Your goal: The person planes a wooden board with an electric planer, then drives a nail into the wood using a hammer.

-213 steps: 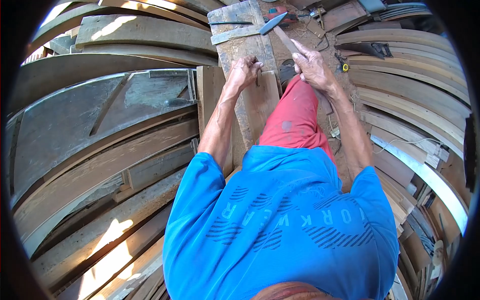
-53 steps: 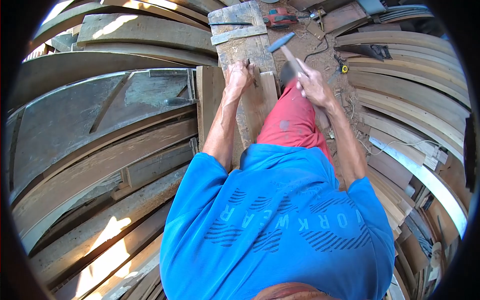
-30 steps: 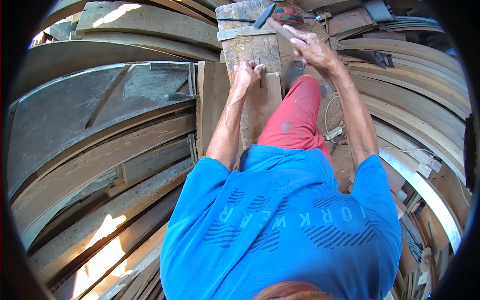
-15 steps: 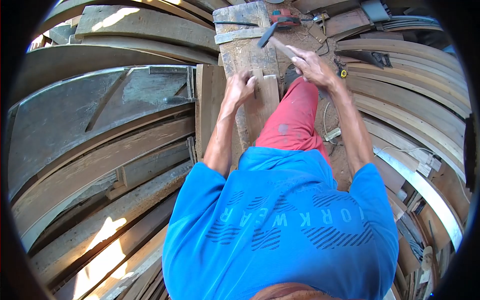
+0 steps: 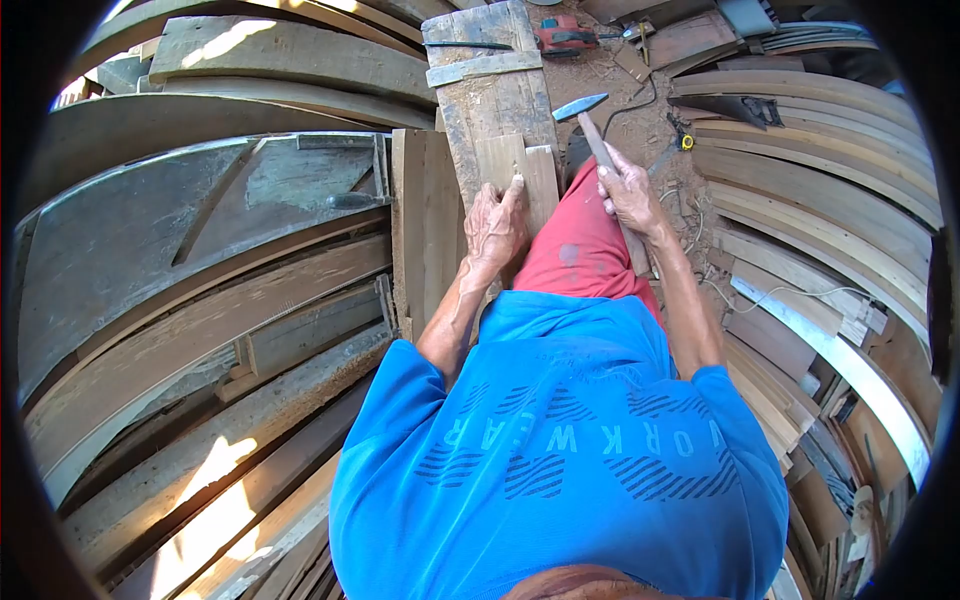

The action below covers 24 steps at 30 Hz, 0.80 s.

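Observation:
My right hand (image 5: 628, 190) is wrapped round the wooden handle of a hammer (image 5: 582, 106), whose metal head is raised to the right of the bench. My left hand (image 5: 496, 228) rests on a light wooden board (image 5: 500, 156) that lies on the worn bench plank (image 5: 500, 105). Its thumb points forward along the board, and the other fingers are curled at the board's left side. Whether those fingers hold anything small is hidden. A second narrow light piece (image 5: 541, 176) lies right beside the board, next to my red-trousered leg.
A thin dark rod (image 5: 468, 44) and a crosswise batten (image 5: 484, 69) are at the bench's far end. Beyond it, a red power tool (image 5: 566, 36) lies on the floor. A yellow tape measure (image 5: 686, 142) and a saw (image 5: 735, 107) are at right. Stacked planks flank both sides.
My left hand has moved back toward my body along the board, uncovering its far end. My right hand has come down and back, and the hammer head has moved right and nearer.

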Each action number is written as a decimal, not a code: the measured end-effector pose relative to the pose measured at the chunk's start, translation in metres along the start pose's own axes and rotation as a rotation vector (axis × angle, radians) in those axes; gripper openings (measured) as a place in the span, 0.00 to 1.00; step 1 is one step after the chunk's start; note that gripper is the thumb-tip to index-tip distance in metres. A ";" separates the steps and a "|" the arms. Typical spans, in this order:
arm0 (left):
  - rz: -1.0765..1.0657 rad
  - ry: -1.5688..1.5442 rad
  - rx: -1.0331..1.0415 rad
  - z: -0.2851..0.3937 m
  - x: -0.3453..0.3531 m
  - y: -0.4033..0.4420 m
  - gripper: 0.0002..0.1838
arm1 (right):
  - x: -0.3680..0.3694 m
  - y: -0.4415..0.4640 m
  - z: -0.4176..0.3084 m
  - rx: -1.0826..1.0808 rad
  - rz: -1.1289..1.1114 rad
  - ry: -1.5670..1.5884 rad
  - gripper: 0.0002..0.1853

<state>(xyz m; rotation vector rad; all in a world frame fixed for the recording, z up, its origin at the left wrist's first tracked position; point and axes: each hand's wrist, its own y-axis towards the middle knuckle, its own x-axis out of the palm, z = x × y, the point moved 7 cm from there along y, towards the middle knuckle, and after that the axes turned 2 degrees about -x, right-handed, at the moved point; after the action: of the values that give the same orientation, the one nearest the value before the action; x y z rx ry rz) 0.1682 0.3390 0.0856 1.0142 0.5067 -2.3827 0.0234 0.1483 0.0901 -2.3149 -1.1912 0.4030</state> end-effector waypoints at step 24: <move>0.068 -0.226 -0.294 -0.055 -0.020 0.067 0.13 | 0.008 0.001 0.020 -0.045 0.005 -0.117 0.32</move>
<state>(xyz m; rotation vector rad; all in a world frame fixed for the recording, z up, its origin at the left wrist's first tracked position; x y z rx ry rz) 0.2486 0.3188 0.0551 0.6154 0.6995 -2.2423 0.0195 0.1598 0.0728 -2.3604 -1.2624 0.5255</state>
